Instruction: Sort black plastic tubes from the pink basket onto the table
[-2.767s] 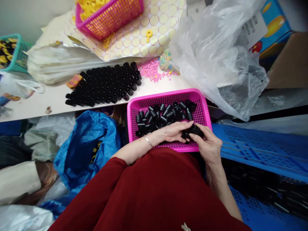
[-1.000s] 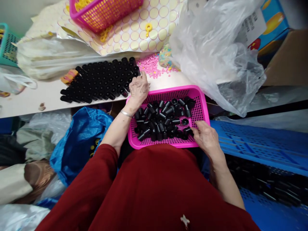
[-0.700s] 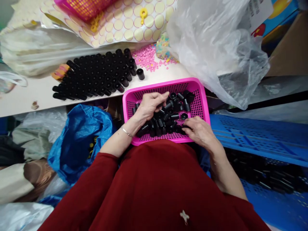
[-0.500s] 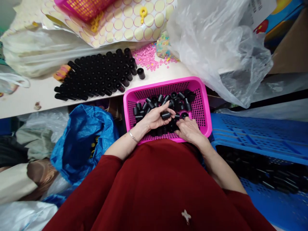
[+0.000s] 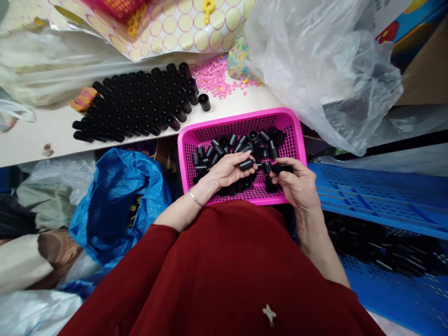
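Note:
A pink mesh basket [image 5: 296, 133] rests on my lap, with several loose black tubes [image 5: 224, 144] and caps in it. My left hand [image 5: 227, 171] hovers over the basket's middle and pinches a black tube [image 5: 247, 164] at its fingertips. Just to its right, my right hand [image 5: 297, 184] is closed on a small black cap [image 5: 278, 168]. The two pieces are a short gap apart. On the white table behind, many black tubes [image 5: 140, 105] stand packed in rows, with one lone tube [image 5: 204, 101] at the block's right end.
A blue bag [image 5: 115, 200] lies left of the basket and a blue slatted crate [image 5: 378, 205] to the right. A large clear plastic bag [image 5: 322, 70] bulges at the upper right. Pink beads [image 5: 213, 79] are scattered on the table. A sheet of round stickers [image 5: 189, 28] lies at the back.
My left hand set a tube at the end of the standing rows, came back to the basket and picked up another tube. My right hand picked up a cap and lifted it.

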`<action>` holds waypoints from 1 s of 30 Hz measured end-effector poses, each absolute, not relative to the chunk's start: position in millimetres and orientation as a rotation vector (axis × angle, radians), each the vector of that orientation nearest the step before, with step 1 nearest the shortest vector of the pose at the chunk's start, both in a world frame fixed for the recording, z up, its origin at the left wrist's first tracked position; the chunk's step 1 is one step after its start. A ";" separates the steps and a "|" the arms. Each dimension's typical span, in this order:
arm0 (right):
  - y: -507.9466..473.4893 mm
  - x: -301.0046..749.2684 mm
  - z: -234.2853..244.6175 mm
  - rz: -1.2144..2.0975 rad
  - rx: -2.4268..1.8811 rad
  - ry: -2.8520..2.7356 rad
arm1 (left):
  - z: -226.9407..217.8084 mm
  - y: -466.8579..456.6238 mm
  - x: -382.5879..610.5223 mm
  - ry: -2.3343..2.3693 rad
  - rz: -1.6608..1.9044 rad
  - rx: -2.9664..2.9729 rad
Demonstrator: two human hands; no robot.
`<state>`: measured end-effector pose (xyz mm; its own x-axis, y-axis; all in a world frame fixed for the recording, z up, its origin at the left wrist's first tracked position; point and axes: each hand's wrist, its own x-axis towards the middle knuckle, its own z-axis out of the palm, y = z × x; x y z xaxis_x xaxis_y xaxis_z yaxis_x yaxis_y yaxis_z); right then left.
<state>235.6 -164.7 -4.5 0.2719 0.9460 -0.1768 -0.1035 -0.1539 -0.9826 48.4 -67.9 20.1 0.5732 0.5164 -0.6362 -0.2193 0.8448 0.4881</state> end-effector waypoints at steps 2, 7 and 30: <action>-164.4 232.3 -2.5 1.292 -1.325 -0.682 | 22.5 -70.7 51.4 0.841 0.421 0.415; -163.4 223.2 0.6 1.410 -1.266 -0.632 | 26.5 -76.9 54.2 0.801 0.394 0.494; -174.3 217.2 -23.3 0.995 -1.612 -0.878 | 7.4 -93.3 67.2 0.843 0.585 0.972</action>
<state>217.2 -174.3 -23.3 0.3963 0.8994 -0.1844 0.0713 -0.2304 -0.9705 67.2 -93.3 7.4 0.5557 0.7546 -0.3490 -0.0626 0.4566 0.8875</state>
